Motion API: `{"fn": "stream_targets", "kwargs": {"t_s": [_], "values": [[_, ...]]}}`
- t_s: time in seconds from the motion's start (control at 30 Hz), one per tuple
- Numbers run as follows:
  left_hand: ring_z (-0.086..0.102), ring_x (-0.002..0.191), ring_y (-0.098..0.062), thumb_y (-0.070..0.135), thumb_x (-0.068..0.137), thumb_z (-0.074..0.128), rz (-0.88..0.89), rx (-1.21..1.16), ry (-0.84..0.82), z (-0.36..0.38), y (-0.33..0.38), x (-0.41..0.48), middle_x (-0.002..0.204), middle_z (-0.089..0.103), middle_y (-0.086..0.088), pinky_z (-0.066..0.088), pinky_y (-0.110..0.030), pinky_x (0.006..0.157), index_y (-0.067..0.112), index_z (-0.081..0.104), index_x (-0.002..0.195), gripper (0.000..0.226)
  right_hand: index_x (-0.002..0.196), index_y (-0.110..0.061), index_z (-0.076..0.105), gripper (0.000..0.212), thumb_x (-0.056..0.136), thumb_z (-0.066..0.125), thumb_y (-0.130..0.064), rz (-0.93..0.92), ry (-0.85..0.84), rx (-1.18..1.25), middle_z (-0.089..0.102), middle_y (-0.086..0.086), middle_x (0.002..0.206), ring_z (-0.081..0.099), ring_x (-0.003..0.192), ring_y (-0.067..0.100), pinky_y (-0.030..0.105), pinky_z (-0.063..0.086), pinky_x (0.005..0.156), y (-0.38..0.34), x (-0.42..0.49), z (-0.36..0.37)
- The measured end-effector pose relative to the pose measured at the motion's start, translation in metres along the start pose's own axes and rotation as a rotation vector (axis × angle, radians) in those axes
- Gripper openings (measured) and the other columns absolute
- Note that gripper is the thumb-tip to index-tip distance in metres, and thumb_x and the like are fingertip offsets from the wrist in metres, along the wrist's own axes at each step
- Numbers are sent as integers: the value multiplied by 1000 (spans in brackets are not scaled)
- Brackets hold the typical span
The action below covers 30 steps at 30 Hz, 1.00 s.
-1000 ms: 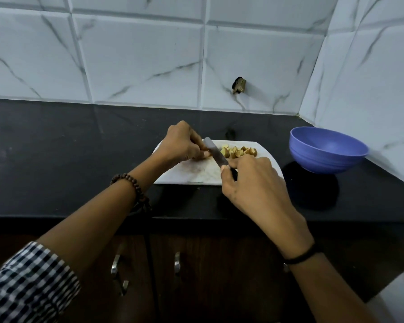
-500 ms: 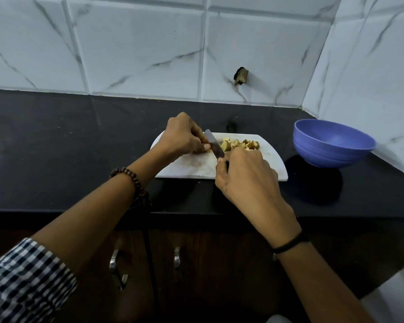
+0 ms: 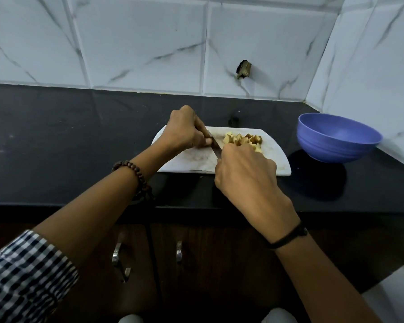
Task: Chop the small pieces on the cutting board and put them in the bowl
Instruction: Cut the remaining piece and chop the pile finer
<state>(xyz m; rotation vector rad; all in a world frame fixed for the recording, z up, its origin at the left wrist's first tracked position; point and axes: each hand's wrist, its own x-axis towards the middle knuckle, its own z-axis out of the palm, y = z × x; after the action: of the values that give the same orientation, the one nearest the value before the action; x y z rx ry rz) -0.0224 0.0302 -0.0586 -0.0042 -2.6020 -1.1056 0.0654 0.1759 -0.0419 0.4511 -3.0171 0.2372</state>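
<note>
The right hand (image 3: pixel 245 173) has slid up the knife (image 3: pixel 216 148), fingers gripping it — left hand (image 3: pixel 184 132) curled, its hold unclear.

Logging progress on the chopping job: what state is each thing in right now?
cutting board: flat on the counter.
chopped pieces: heaped on the board's far side.
knife: gripped by right hand, blade over the board.
left hand: curled beside the blade; contents hidden.
bowl: upright, apart from the board, apparently empty.
</note>
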Motion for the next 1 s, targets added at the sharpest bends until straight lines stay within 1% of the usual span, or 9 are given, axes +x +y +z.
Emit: {"fn": "stream_targets", "kwargs": {"t_s": [0.13,0.2,0.27,0.37,0.43,0.63,0.77,0.87,1.0], "values": [[71,84,-16,5,73,83,0,1,1,0,1,-1,81,75,-8,60,-29,74,4,79,85,13,119,-16,53,22,100,52,-26,0,-10,-20,29,-4,73,39,66,13,34,34,66,6,-9,-8],[69,80,-15,6,75,82,-3,17,-6,0,3,-2,82,75,-9,54,-21,61,3,79,88,14,121,-17,52,24,100,53,-29,-8,-60,-34,31,-4,74,45,72,13,34,38,69,11,-15,-11],[67,80,-15,9,76,82,-1,39,-9,1,3,-2,84,74,-10,51,-19,60,4,79,90,15,122,-18,52,26,100,52,-32,-16,-81,-43,39,-3,81,52,84,16,33,40,71,15,-21,-13],[69,86,-17,14,77,82,-15,59,-8,2,3,-2,87,74,-7,59,-29,73,7,80,91,16,124,-18,53,29,100,54,-34,9,-108,-52,46,1,96,57,93,19,33,41,71,20,-27,-19],[69,86,-18,19,77,82,-25,89,-7,3,3,-3,86,74,-2,61,-40,76,15,80,86,11,124,-19,53,30,99,54,-36,20,-116,-35,45,0,93,54,85,17,31,40,67,24,-30,-23],[67,84,-18,12,84,70,-12,129,-22,-2,-2,-12,85,72,4,61,-44,74,21,80,86,13,123,-31,62,33,98,46,-46,14,34,62,55,-3,87,55,69,11,28,39,54,48,-38,-28],[64,92,-16,9,89,66,0,141,-14,-11,-7,-16,103,71,-2,56,-32,71,15,78,101,18,124,-30,62,36,98,45,-49,42,124,86,54,-4,82,56,69,10,30,46,57,49,-37,-23],[56,69,-8,7,90,66,19,129,5,-17,-10,-18,104,70,-2,46,-22,51,13,77,103,18,124,-31,62,36,98,45,-49,18,164,85,48,-8,75,52,65,8,29,44,56,42,-35,-17],[51,45,-10,6,88,68,-18,118,22,-26,-17,-19,98,71,1,43,-23,45,13,77,97,15,122,-31,63,34,99,44,-47,-9,192,78,45,-4,82,47,66,11,30,37,55,30,-33,-11]]}}
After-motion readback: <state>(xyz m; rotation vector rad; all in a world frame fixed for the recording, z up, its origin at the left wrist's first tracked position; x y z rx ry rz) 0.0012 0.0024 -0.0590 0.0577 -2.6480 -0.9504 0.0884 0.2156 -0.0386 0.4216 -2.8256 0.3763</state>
